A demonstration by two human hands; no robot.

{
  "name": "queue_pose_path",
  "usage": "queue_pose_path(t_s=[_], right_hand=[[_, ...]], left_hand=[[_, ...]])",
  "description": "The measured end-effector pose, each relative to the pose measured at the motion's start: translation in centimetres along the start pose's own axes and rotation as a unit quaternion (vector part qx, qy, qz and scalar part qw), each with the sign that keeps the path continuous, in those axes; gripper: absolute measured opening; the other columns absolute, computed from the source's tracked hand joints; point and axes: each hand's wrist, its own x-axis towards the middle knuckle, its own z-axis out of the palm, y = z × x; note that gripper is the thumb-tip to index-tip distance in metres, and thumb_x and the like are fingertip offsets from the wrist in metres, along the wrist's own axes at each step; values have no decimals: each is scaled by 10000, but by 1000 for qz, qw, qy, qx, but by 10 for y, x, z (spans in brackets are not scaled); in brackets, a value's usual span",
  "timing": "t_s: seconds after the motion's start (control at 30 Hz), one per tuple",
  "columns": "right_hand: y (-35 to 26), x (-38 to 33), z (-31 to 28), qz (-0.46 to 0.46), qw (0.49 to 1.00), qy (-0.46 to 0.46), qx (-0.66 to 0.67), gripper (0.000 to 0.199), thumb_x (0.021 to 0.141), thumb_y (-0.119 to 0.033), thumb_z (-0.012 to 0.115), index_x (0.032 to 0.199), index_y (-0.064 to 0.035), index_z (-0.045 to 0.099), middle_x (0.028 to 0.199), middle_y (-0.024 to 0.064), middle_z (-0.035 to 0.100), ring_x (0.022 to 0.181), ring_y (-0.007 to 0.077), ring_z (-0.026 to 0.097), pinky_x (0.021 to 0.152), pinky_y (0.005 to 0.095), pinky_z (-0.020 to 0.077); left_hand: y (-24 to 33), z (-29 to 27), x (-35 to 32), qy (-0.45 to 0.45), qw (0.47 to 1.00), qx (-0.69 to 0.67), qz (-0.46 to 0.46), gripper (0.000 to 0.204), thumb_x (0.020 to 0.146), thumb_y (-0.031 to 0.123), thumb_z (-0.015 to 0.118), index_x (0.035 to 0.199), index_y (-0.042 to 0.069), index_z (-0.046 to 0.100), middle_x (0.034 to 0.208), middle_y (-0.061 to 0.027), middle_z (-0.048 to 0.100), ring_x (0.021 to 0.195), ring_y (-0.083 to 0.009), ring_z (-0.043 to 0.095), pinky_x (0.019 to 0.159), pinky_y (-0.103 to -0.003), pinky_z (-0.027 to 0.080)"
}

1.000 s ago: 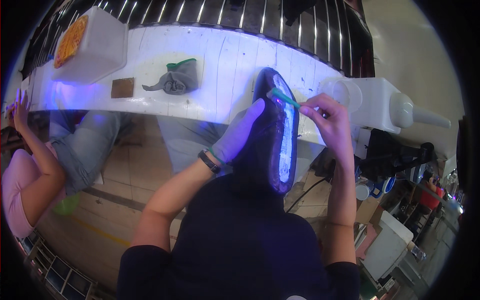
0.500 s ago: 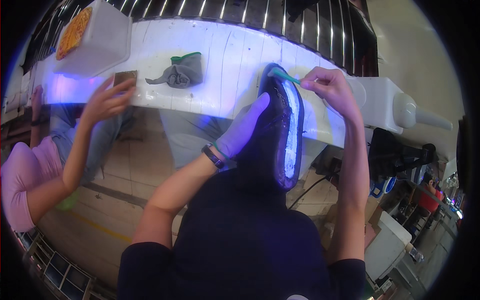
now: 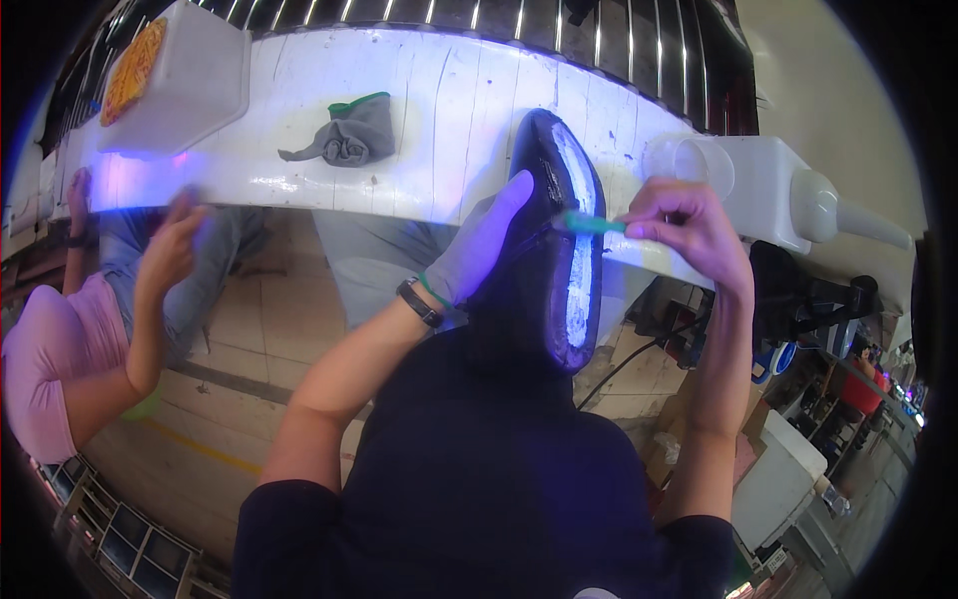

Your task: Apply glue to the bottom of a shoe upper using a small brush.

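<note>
My left hand, in a thin grey glove with a green cuff edge, is closed around the side of a black shoe. The shoe stands lengthwise over the bench edge, its bottom facing up toward me and to the right. A pale, bluish-glowing strip runs along that bottom. Bare, my right hand pinches a small green brush by its handle. The brush tip is at the shoe's middle, near the inner border of the strip; motion blurs it, so contact is hard to judge.
On the white bench lies a crumpled grey glove. A white box stands at far left. To the right are a clear round cup and a white container. Rollers line the back. A co-worker in pink sits at left.
My right hand has drawn the brush from the shoe's far end toward me, down to its middle. The co-worker's hand has moved left, away from a small brown block no longer seen there.
</note>
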Motion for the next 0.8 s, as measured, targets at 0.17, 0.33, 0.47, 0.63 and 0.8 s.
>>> queue_pose_path(t_s=[0.17,0.33,0.47,0.63,0.8], right_hand=[[-30,-31,19,-11,1000,-12,21,127,757,-77,782,845,0,731,746,70,644,727,143,617,671,294,476],[-33,-38,24,-29,999,1,28,124,775,-77,767,860,4,729,756,73,651,713,146,611,653,291,473],[-14,-23,24,1,991,127,-35,114,807,-101,744,858,-2,719,755,59,653,715,124,603,661,269,458],[-28,-41,26,-33,999,22,22,108,783,-96,765,852,-20,733,749,67,657,696,157,604,638,286,465],[-32,-47,28,-71,997,2,21,130,780,-92,767,869,-3,735,732,64,641,675,158,585,608,291,446]], left_hand=[[5,6,-5,12,1000,-6,-3,478,1002,375,500,1294,-3,522,1179,-73,621,1040,-135,607,934,-290,493],[0,-3,1,-4,999,52,-15,650,993,490,433,1414,-3,382,1295,-184,560,1116,-255,612,998,-395,489],[-7,-11,7,-33,999,36,-23,639,997,482,426,1397,-15,395,1270,-188,574,1110,-253,616,991,-395,496],[3,3,0,20,996,89,21,610,1005,451,422,1392,-20,396,1259,-189,578,1101,-253,622,990,-402,498],[4,4,-5,34,998,41,14,470,1012,366,469,1257,-25,555,1151,-81,634,1016,-126,614,929,-284,488]])
